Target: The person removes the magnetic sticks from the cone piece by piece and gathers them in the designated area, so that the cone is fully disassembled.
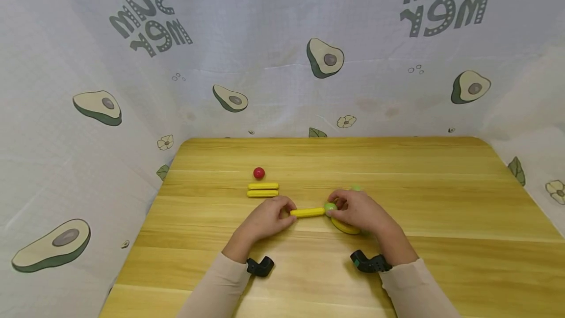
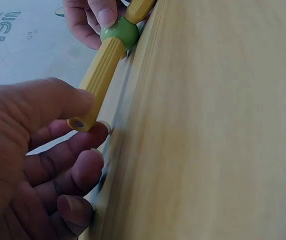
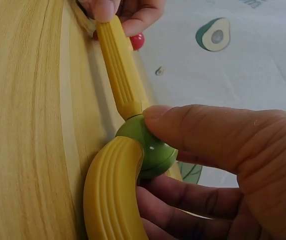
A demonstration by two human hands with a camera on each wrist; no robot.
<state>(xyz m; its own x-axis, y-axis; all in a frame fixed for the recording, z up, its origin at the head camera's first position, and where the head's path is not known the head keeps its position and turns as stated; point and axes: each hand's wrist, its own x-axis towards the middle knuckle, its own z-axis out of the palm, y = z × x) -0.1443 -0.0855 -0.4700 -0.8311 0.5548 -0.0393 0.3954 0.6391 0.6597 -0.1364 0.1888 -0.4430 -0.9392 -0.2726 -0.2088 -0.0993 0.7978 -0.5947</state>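
Curved yellow piece (image 1: 344, 227) slants near-right under right grip (image 1: 359, 210), which pinches green ball (image 1: 330, 209); straight yellow rod (image 1: 307, 212) has long axis left-right, right end on ball, left end pinched by left grip (image 1: 265, 218); two parallel yellow rods (image 1: 263, 193), then red ball (image 1: 259, 173), beyond left grip.
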